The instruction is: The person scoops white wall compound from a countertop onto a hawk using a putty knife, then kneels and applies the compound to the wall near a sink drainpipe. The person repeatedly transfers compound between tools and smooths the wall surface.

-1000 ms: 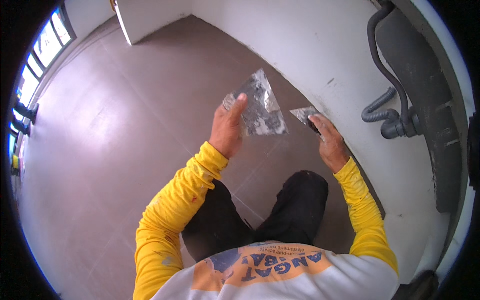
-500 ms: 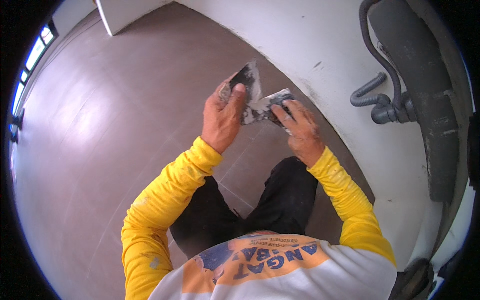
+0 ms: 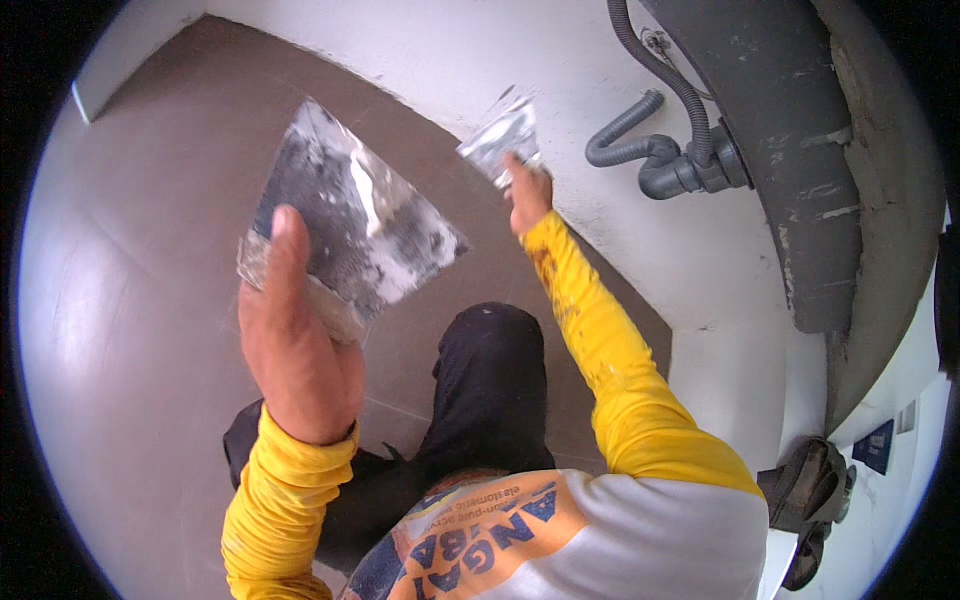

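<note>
My left hand [image 3: 305,360] grips a wide, dark putty knife [image 3: 348,225] held up over the floor, thumb on its face. White putty smears its blade, with a thicker streak near the middle. Out ahead, my right hand [image 3: 530,192] is closed round a second putty knife [image 3: 503,142], whose pale, smeared blade lies at the lower part of the white wall [image 3: 440,60]. The blade is slightly blurred, and whether its edge touches the wall I cannot tell. My fingers hide its handle.
A grey drain pipe [image 3: 680,175] with a corrugated hose [image 3: 670,70] comes from the wall on the right, beside a dark grey overhanging slab [image 3: 775,140]. Brown floor [image 3: 150,260] spreads to the left. A dark bag [image 3: 805,485] is at the lower right.
The two putty knives, together before, are now apart. My right hand has reached forward to the wall, and my left has come nearer and left with its blade. The view has shifted.
</note>
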A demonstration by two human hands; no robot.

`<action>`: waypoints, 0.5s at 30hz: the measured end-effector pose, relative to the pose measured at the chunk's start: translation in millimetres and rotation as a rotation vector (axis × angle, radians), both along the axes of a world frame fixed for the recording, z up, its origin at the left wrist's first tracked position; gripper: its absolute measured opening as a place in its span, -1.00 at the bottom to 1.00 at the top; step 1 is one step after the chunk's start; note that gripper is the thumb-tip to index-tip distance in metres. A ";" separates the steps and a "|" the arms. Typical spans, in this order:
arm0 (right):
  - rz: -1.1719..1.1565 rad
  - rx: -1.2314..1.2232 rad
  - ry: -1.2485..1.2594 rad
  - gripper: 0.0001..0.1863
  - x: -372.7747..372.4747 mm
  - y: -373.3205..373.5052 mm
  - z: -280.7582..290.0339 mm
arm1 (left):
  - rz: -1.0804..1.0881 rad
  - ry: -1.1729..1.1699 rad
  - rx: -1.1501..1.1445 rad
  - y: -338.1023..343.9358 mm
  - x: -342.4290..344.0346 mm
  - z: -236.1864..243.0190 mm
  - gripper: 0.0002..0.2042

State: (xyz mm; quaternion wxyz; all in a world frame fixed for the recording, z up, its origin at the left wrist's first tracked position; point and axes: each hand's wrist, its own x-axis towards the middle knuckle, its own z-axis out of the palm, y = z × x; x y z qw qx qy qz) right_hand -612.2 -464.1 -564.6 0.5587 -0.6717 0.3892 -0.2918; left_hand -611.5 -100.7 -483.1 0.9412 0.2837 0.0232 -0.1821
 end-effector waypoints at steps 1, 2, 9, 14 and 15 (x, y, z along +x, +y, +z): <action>-0.148 -0.008 -0.043 -0.72 16.9 -27.0 3.4 | 0.010 -0.054 0.062 -7.0 0.4 -3.0 -0.65; -0.221 -0.064 -0.160 -0.71 29.1 -58.5 7.6 | 0.023 -0.111 0.130 -16.7 0.3 -6.7 -0.65; -0.496 -0.353 0.152 -0.33 91.1 -241.4 50.8 | -0.111 -0.103 0.350 -39.5 20.9 -42.9 -0.64; -0.422 -0.864 1.032 -0.28 102.7 -282.1 78.4 | -0.148 -0.101 0.386 -54.5 24.5 -57.7 -0.65; -0.349 -1.002 1.236 -0.31 102.6 -282.4 82.3 | -0.159 -0.099 0.375 -57.0 25.6 -58.9 -0.65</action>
